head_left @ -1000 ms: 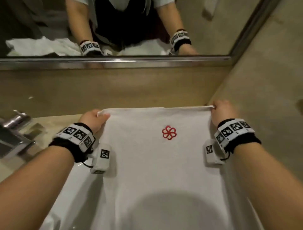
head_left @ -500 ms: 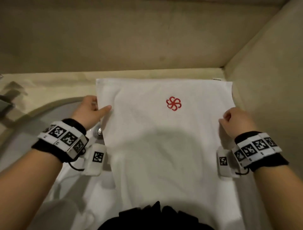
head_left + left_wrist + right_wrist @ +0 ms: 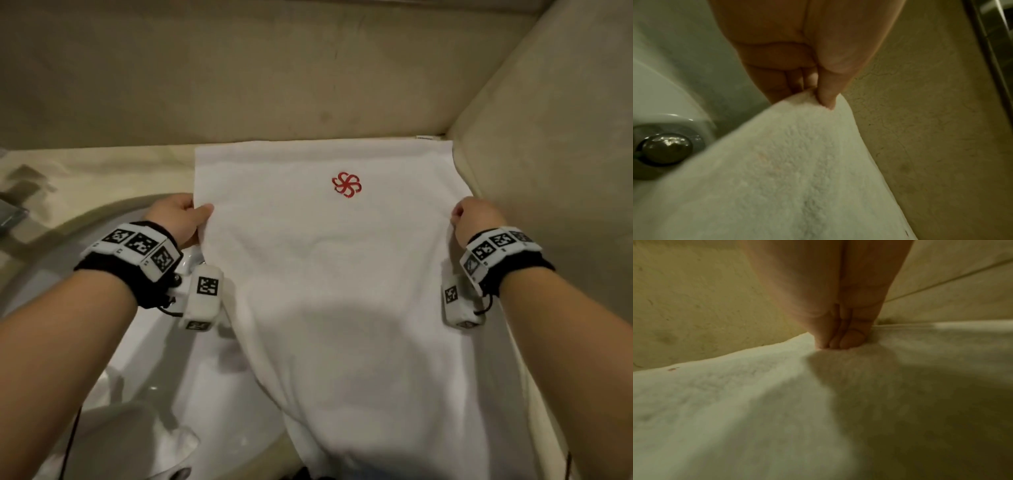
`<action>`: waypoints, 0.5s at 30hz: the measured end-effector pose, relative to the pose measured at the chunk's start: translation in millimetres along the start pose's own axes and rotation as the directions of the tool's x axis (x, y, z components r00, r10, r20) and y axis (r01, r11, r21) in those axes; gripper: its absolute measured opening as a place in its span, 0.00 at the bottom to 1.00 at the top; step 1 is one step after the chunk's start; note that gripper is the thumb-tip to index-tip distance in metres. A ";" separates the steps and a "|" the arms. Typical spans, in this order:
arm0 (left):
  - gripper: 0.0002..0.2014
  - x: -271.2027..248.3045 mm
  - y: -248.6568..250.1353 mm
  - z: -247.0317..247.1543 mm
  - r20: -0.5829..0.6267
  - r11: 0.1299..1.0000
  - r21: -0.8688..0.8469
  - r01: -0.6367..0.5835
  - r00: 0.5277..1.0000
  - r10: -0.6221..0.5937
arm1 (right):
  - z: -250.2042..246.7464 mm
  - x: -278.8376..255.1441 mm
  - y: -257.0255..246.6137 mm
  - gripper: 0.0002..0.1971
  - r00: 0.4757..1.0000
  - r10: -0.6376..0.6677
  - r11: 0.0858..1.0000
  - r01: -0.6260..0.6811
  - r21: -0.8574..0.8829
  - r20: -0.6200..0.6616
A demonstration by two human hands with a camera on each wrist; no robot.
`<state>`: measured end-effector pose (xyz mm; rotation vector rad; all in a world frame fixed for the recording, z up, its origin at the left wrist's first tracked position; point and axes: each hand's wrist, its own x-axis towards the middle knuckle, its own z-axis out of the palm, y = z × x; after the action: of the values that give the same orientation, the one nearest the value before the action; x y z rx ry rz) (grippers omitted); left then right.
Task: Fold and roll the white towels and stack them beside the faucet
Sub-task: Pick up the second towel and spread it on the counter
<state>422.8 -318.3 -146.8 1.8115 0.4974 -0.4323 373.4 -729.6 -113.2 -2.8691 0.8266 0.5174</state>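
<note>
Both my hands slid back along the towel's side edges since half a second ago; a second ago they were up at the far corners, setting that edge down by the back wall. Status, near to far: near end of the white towel (image 3: 342,308) hangs off the front of the worktop toward me and partly drapes over the sink (image 3: 144,359); some white cloth lies down in the basin at the bottom left, can't tell if it's another towel. Mid-length, my left hand (image 3: 181,219) pinches the left edge, thumb on top and fingers under; the wrist view shows the thumb pressed into the terry, drain plug (image 3: 667,148) just beside it below. My right hand (image 3: 476,219) is clenched on the right edge, fingertips dug into the cloth in its wrist view. Farther out, the red logo (image 3: 346,185) faces up and the towel lies flat on the beige worktop (image 3: 102,164), its far edge against the back wall (image 3: 274,68), the right corner tucked into the side wall, small label poking out. Faucet is barely in view at far left, nothing stacked that I can see there. My read: towel spread only, no fold made yet. Left to do: fold, roll, stack, then the remaining towels.
</note>
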 end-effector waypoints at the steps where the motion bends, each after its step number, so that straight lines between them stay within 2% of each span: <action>1: 0.09 -0.4 0.4 1.2 -0.004 1.000 -0.002 -0.009 1.000 0.009 | -0.1 -0.3 0.6 0.11 1.000 -0.004 1.000 0.004 0.011 -0.001; 3: 0.07 -3.7 -0.5 3.7 -0.025 1.000 0.002 -0.028 0.999 0.028 | 0.5 -13.0 2.8 0.13 0.999 -0.024 0.999 0.025 0.046 -0.021; 4: 0.07 -6.4 -0.4 4.3 -0.043 0.997 0.064 -0.043 0.998 0.046 | 0.8 -21.1 5.8 0.13 0.997 -0.058 0.995 0.062 0.083 -0.047; 5: 0.11 -11.3 -0.4 4.9 -0.064 0.982 0.178 -0.063 0.995 0.075 | 0.6 -35.7 10.3 0.14 0.993 -0.087 0.986 0.097 0.139 -0.078; 7: 0.21 -29.1 1.4 7.6 -0.093 0.916 0.371 -0.154 0.975 0.201 | -1.5 -69.3 17.8 0.14 0.976 -0.163 0.956 0.192 0.219 -0.146; 8: 0.21 -43.8 4.3 10.9 -0.065 0.882 0.412 -0.231 0.957 0.282 | -1.9 -86.5 20.7 0.12 0.962 -0.214 0.942 0.249 0.225 -0.168; 9: 0.17 -61.6 6.8 16.0 0.018 0.840 0.435 -0.324 0.936 0.351 | -1.9 -104.0 23.9 0.10 0.946 -0.274 0.927 0.308 0.215 -0.176; 11: 0.05 -105.1 7.7 29.9 0.314 0.724 0.455 -0.519 0.854 0.416 | 1.7 -146.0 31.7 0.06 0.914 -0.386 0.888 0.405 0.219 -0.123; 12: 0.02 -130.0 7.8 37.1 0.474 0.659 0.451 -0.601 0.788 0.394 | 4.6 -168.6 36.0 0.05 0.898 -0.434 0.867 0.439 0.236 -0.075; 13: 0.02 -150.5 6.9 43.4 0.613 0.593 0.452 -0.666 0.715 0.336 | 8.1 -188.3 38.7 0.03 0.883 -0.470 0.850 0.457 0.261 -0.015; 15: 0.03 -192.0 -3.1 55.6 0.794 0.459 0.452 -0.765 0.579 0.183 | 18.1 -229.3 45.4 0.03 0.838 -0.536 0.820 0.488 0.298 0.102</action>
<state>257.0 -393.3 -63.8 2.3033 -0.9336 -0.8894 162.0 -650.7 -49.9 -2.5854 0.0575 0.5372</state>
